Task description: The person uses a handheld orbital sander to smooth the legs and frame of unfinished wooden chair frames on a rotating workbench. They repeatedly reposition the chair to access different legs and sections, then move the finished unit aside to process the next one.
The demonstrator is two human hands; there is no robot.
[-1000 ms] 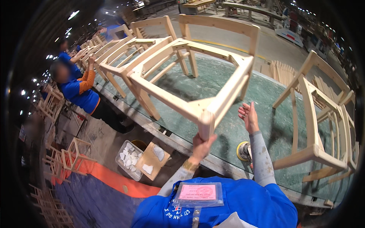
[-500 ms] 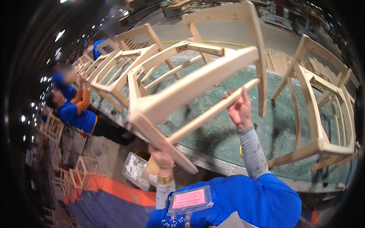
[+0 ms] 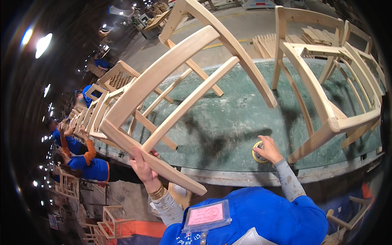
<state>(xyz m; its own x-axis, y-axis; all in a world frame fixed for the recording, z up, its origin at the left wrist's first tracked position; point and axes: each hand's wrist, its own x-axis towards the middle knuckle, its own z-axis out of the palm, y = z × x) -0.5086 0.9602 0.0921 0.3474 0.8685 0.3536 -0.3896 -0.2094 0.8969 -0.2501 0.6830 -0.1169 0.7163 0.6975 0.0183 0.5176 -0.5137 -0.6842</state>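
While the left hand (image 3: 143, 168) grips a leg of the bare wooden chair frame (image 3: 179, 87), its fingers wrap the rail from below with the thumb pressed against the near face, so the hand is closed around the wood and carries it. That chair frame is lifted and tipped on its side above the near left part of the green workbench (image 3: 228, 122); one long leg runs down toward the person's chest, and the curved back rails rise toward the top of the view. The right hand (image 3: 268, 149) is well apart from the frame. It lies on a small round yellow sanding tool (image 3: 257, 156) that sits on the bench top near the front edge, its fingers curled loosely over the tool and covering much of it.

One chair frame is in hand. A second unfinished chair (image 3: 326, 85) stands on the right side of the bench, with another frame just behind it at the far right edge, partly cut off. A row of more chair frames (image 3: 96, 110) runs along the bench to the left; their exact number cannot be told, since they overlap. Two co-workers (image 3: 83, 163) in blue tops stand at that left row, one with an orange sleeve raised to a frame. A stack of wooden slats (image 3: 316, 36) lies on the floor beyond the bench.
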